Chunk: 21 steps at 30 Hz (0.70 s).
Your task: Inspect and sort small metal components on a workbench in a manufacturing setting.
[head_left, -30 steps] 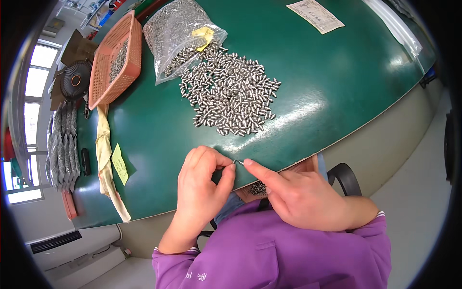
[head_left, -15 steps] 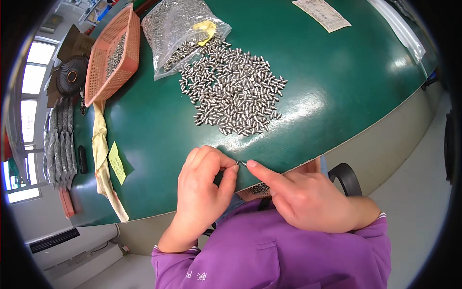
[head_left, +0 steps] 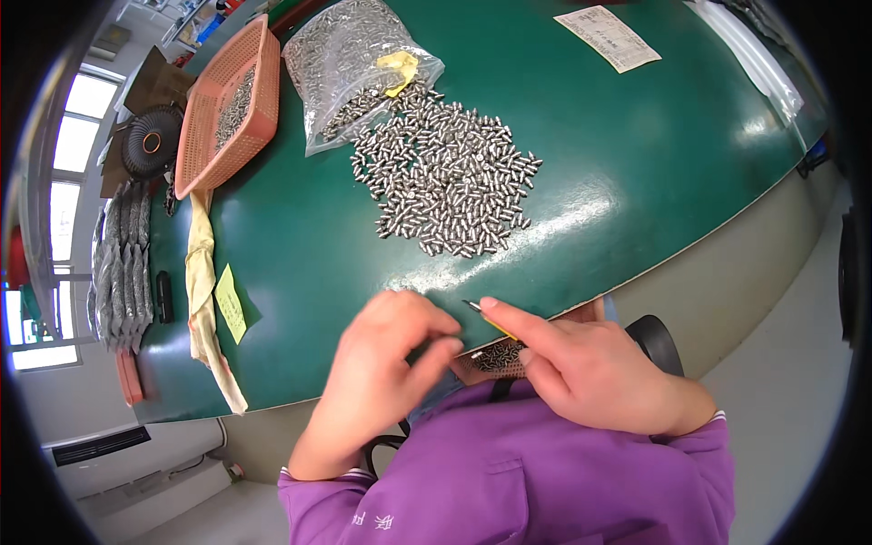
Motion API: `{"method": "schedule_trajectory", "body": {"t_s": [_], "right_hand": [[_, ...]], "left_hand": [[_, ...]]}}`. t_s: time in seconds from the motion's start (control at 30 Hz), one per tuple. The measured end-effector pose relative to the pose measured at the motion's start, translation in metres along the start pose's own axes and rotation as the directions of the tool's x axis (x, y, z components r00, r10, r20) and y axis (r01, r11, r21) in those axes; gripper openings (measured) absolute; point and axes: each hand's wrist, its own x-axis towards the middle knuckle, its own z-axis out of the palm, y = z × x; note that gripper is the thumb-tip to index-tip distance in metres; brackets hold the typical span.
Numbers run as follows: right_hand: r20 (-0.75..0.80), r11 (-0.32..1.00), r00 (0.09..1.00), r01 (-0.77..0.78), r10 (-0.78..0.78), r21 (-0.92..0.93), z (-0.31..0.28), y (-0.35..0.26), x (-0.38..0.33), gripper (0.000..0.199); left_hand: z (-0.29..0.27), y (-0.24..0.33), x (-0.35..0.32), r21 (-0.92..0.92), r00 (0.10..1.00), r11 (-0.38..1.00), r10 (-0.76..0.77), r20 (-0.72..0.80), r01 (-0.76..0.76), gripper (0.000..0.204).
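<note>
My right hand [head_left: 590, 372], index finger stretched forward, grips a thin pen-like tool [head_left: 495, 324] with a dark tip and a yellow body. The tool's tip points up and left over the green table's near edge. My left hand [head_left: 386, 359] is just left of that tip, with thumb and index finger slightly parted and nothing visible between them. Beyond both hands lies a heap of small pointed metal parts [head_left: 450, 182] on the table. Below the edge, between my hands, a pink basket [head_left: 468, 371] holds more small metal parts [head_left: 498, 357].
A clear plastic bag [head_left: 341, 54] of metal parts lies open behind the heap. To its left are a pink basket [head_left: 263, 118], a black fan [head_left: 150, 143] and filled bags [head_left: 123, 263]. A cream cloth strip [head_left: 200, 263], a yellow note [head_left: 230, 304] and a paper slip [head_left: 607, 38] lie on the table.
My left hand has drawn slightly toward me and its pinch has loosened; the small metal piece at its fingertips is no longer seen there. More of the tool in my right hand shows.
</note>
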Motion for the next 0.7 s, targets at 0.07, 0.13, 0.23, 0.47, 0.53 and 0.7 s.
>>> {"method": "schedule_trajectory", "body": {"t_s": [0.07, 0.13, 0.23, 0.47, 0.53, 0.7], "right_hand": [[0.035, 0.996, 0.996, -0.086, 0.086, -0.001, -0.005, -0.004, -0.001, 0.061], [0.016, 0.997, 0.996, -0.083, 0.083, -0.009, -0.003, -0.003, -0.002, 0.061], [0.026, 0.996, 0.996, -0.084, 0.084, -0.031, -0.003, -0.005, -0.002, 0.062], [0.006, 0.998, 1.000, -0.023, 0.023, -0.063, 0.001, -0.002, -0.003, 0.063], [0.008, 0.997, 1.000, -0.011, 0.011, -0.078, 0.004, -0.004, -0.002, 0.063], [-0.061, 0.991, 0.996, 0.052, -0.059, -0.122, 0.012, -0.007, 0.002, 0.063]], "left_hand": [[-0.005, -0.010, 0.006, 0.127, 0.991, 0.991, -0.023, -0.131, 0.040, 0.013], [-0.010, -0.026, 0.020, 0.310, 0.969, 0.947, -0.009, -0.247, 0.088, 0.012], [-0.010, -0.040, 0.031, 0.289, 0.953, 0.944, -0.070, -0.296, 0.159, 0.012], [-0.005, -0.026, 0.025, 0.192, 0.956, 0.954, -0.183, -0.227, 0.228, 0.008], [0.000, -0.016, 0.011, 0.086, 0.970, 0.974, -0.197, -0.141, 0.210, 0.010], [0.017, -0.006, -0.002, 0.041, 0.975, 0.986, -0.155, -0.159, 0.163, 0.016]]}}
